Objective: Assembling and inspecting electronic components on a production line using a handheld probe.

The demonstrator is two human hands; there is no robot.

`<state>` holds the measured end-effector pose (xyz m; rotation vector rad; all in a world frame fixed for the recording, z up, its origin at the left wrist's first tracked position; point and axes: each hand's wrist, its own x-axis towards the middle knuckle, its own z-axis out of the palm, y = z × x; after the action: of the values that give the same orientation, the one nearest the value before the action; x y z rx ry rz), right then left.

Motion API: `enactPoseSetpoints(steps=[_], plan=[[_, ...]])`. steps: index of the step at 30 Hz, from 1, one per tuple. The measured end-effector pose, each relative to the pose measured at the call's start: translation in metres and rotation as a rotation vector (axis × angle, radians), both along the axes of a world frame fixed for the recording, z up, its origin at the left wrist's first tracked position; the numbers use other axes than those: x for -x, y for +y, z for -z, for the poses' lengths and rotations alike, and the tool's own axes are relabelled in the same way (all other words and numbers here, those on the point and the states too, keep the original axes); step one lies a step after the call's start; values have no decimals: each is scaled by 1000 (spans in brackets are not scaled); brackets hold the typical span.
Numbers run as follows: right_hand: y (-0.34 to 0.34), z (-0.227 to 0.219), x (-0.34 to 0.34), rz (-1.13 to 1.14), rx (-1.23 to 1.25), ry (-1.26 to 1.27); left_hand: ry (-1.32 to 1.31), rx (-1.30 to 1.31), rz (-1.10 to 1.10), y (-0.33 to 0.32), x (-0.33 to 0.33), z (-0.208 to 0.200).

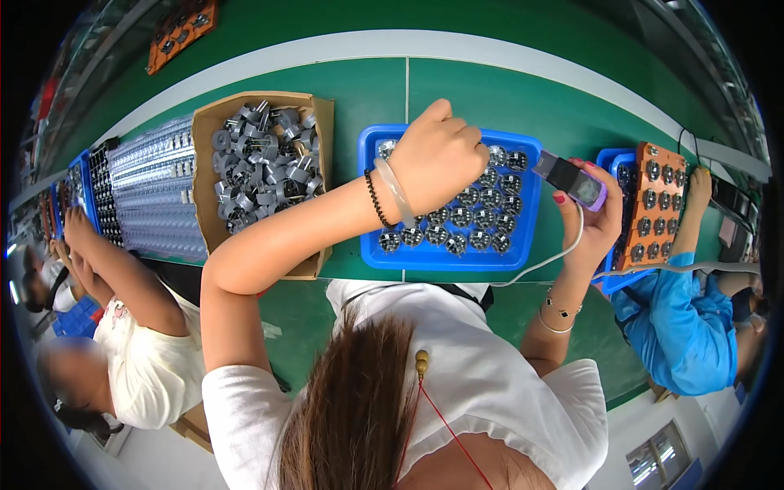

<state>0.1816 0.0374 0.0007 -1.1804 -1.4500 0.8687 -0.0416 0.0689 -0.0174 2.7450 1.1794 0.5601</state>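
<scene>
My left hand [441,159] is closed in a fist above a blue plastic tray [445,262]; whatever it may hold is hidden. In the tray lie rows of small round metallic parts [461,216], some covered by my left hand and wrist. At the tray's right side, my right hand [603,222] grips a purple and black handheld device [578,184] between thumb and fingers. The device's translucent grey end points toward the tray's right rim. A pale cable [576,241] trails down from it and bends left to the table's near edge.
Left of the tray stands an open cardboard box [324,135] of grey plug parts [265,155]. Clear plastic trays [155,196] lie beyond it. On the right, an orange board [661,155] of round parts leans over another blue tray. Co-workers sit at both sides, one in blue [694,327].
</scene>
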Motion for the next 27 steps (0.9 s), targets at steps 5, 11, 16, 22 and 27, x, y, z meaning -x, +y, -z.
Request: enactPoseSetpoints(steps=[5, 11, 16, 22, 27], plan=[[-1, 2, -3, -38, -23, -105, 77, -29, 9, 2, -6, -2], [1, -4, -1, -67, -32, -202, -8, -33, 18, 5, -19, -4], [1, -10, 3, -61, -51, -316, -98, -89, 111, 2, -19, -19], [3, -9, 5, -114, -99, -340, -226, -76, 69, -2, -18, -20], [-3, -3, -2, -133, -20, -243, -179, -74, 94, 1, -18, -17]])
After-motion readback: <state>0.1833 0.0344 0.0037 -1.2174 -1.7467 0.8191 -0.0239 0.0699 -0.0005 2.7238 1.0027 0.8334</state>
